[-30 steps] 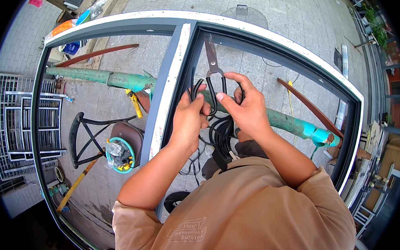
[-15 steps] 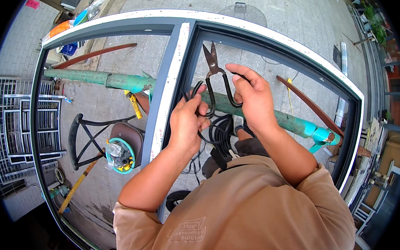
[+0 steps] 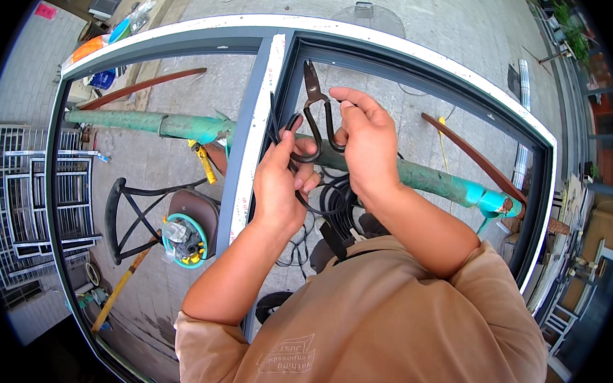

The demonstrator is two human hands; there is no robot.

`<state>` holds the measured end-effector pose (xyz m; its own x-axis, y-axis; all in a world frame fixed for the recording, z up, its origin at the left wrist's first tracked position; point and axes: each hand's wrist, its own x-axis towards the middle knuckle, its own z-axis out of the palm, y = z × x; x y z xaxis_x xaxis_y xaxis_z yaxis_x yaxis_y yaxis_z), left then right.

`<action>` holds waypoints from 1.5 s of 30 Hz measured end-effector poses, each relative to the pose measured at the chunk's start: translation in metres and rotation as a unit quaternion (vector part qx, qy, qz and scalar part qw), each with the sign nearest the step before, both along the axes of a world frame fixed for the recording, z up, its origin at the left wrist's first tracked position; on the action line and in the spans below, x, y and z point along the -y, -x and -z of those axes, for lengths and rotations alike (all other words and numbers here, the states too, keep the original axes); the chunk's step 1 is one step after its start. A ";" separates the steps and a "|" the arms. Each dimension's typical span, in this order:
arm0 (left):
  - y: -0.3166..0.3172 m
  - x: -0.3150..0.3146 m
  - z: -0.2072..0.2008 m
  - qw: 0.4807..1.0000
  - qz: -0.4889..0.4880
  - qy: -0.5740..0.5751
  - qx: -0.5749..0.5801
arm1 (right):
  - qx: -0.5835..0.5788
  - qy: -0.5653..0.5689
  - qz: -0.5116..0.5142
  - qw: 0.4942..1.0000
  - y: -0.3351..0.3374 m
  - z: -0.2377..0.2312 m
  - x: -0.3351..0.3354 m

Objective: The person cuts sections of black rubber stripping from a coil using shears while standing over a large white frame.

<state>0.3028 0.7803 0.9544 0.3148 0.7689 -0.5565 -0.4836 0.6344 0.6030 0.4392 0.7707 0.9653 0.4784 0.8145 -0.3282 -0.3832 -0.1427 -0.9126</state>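
My right hand (image 3: 370, 143) is closed around one black-coated handle of a pair of scissors (image 3: 315, 88). Their short, dark blades are together and point away from me, near the far inner corner of the window frame (image 3: 277, 65). The other handle loops down beside the fingers of my left hand (image 3: 282, 187); whether those fingers also touch it, I cannot tell. Pinched in my left hand is a thin black rubber strip (image 3: 274, 120), its free part standing up over the frame's middle bar. A coil of the same black strip (image 3: 334, 200) hangs below, between my hands and body.
Under the frame runs a green-wrapped pole (image 3: 425, 175). Through the left opening I see a chair (image 3: 194, 210) carrying a turquoise basket (image 3: 205, 245) of small parts, and a yellow-handled tool (image 3: 204, 164). Metal frames (image 3: 49, 199) lean at far left; a brown curved bar (image 3: 474, 159) lies right.
The scissors have moved left and slightly up, and their blades have gone from parted to together. My right hand has moved left with them; the strip in my left hand now stands more upright.
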 end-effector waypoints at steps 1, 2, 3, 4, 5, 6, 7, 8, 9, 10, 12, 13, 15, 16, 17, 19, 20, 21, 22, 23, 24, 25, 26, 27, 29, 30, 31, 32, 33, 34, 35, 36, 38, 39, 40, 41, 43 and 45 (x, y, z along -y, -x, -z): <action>0.000 0.001 0.003 1.000 -0.005 0.003 0.007 | -0.007 -0.006 0.004 1.000 0.003 0.001 -0.001; 0.000 0.001 0.003 1.000 -0.005 0.001 -0.003 | -0.014 -0.012 0.008 1.000 0.006 0.002 -0.002; 0.001 0.001 0.004 1.000 -0.004 -0.001 -0.012 | -0.020 -0.021 0.008 1.000 0.008 0.003 -0.003; 0.001 0.002 0.005 1.000 -0.003 -0.002 -0.022 | -0.013 -0.029 0.007 0.999 0.009 0.007 -0.002; -0.001 0.003 0.003 0.999 -0.006 -0.002 -0.039 | -0.007 -0.037 0.006 0.999 0.010 0.015 0.000; -0.002 0.005 0.004 0.997 0.008 -0.002 -0.071 | 0.000 -0.045 0.005 0.999 0.010 0.024 0.002; -0.003 0.006 0.004 0.994 0.021 -0.003 -0.104 | 0.016 -0.050 0.000 0.999 0.008 0.033 0.006; -0.004 0.007 0.004 0.990 0.033 -0.005 -0.138 | 0.033 -0.050 -0.005 0.998 0.007 0.043 0.011; -0.003 0.006 0.010 0.987 0.062 0.018 -0.147 | 0.050 -0.050 -0.009 0.997 0.007 0.052 0.015; -0.001 0.006 0.014 0.986 0.069 0.020 -0.149 | 0.067 -0.050 -0.015 0.996 0.007 0.055 0.018; 0.000 0.005 0.018 0.985 0.082 0.026 -0.152 | 0.102 -0.048 -0.026 0.993 0.004 0.056 0.020; -0.001 0.005 0.018 0.985 0.079 0.031 -0.152 | 0.119 -0.048 -0.030 0.991 0.004 0.056 0.020; 0.000 0.005 0.021 0.984 0.080 0.045 -0.155 | 0.138 -0.054 -0.029 0.989 0.005 0.059 0.021; 0.000 0.004 0.022 0.983 0.079 0.051 -0.156 | 0.148 -0.057 -0.029 0.987 0.005 0.060 0.021; 0.001 0.004 0.024 0.983 0.083 0.052 -0.155 | 0.151 -0.056 -0.027 0.987 0.005 0.062 0.021; 0.001 0.002 0.024 0.982 0.093 0.055 -0.152 | 0.156 -0.053 -0.023 0.986 0.006 0.066 0.021; -0.001 0.003 0.020 0.983 0.090 0.017 -0.161 | 0.201 -0.070 -0.019 0.977 0.004 0.066 0.022; -0.005 0.005 0.014 0.981 0.087 -0.021 -0.170 | 0.246 -0.087 -0.014 0.965 -0.001 0.065 0.023; -0.007 0.006 0.009 0.979 0.084 -0.060 -0.179 | 0.290 -0.103 -0.009 0.951 -0.006 0.063 0.024; -0.006 0.005 0.009 0.981 0.096 -0.028 -0.165 | 0.238 -0.079 -0.028 0.968 -0.012 0.061 0.023; -0.006 0.006 0.011 0.979 0.107 -0.021 -0.174 | 0.225 -0.068 -0.033 0.971 -0.014 0.062 0.025; -0.007 0.008 0.013 0.976 0.117 -0.013 -0.182 | 0.213 -0.057 -0.038 0.975 -0.016 0.062 0.027; -0.009 0.010 0.013 0.974 0.128 -0.006 -0.189 | 0.201 -0.047 -0.043 0.978 -0.017 0.061 0.029; -0.010 0.010 0.010 0.971 0.137 -0.007 -0.198 | 0.178 -0.036 -0.036 0.983 -0.017 0.058 0.031; -0.012 0.013 0.006 0.970 0.142 -0.020 -0.198 | 0.179 -0.040 -0.052 0.982 -0.025 0.053 0.032; -0.013 0.013 0.004 0.969 0.146 -0.026 -0.198 | 0.179 -0.042 -0.060 0.981 -0.029 0.050 0.032; -0.013 0.012 0.001 0.969 0.143 -0.024 -0.198 | 0.190 -0.039 -0.073 0.978 -0.032 0.044 0.029; -0.014 0.012 0.000 0.970 0.143 -0.019 -0.196 | 0.179 -0.031 -0.076 0.980 -0.033 0.040 0.027; -0.013 0.012 -0.002 0.970 0.143 -0.015 -0.194 | 0.169 -0.024 -0.080 0.982 -0.032 0.037 0.025; -0.013 0.011 -0.003 0.971 0.142 -0.010 -0.193 | 0.159 -0.017 -0.085 0.984 -0.031 0.034 0.024; -0.013 0.010 -0.004 0.971 0.145 -0.008 -0.188 | 0.153 -0.010 -0.089 0.984 -0.031 0.032 0.023; -0.012 0.009 -0.004 0.972 0.147 -0.005 -0.183 | 0.147 -0.003 -0.093 0.985 -0.031 0.029 0.021; -0.011 0.008 -0.003 0.973 0.146 -0.003 -0.178 | 0.139 0.009 -0.097 0.986 -0.031 0.031 0.020; -0.010 0.007 -0.001 0.974 0.142 -0.004 -0.177 | 0.138 0.013 -0.096 0.986 -0.030 0.033 0.019; -0.010 0.007 0.000 0.975 0.138 -0.006 -0.174 | 0.139 0.017 -0.095 0.986 -0.030 0.034 0.018; -0.009 0.007 0.002 0.977 0.131 -0.005 -0.170 | 0.121 0.024 -0.093 0.988 -0.029 0.031 0.018; -0.008 0.006 0.005 0.980 0.115 -0.002 -0.162 | 0.085 0.037 -0.089 0.992 -0.024 0.020 0.016; -0.006 0.005 0.003 0.986 0.103 -0.004 -0.130 | 0.037 0.033 -0.056 0.997 -0.015 0.011 0.011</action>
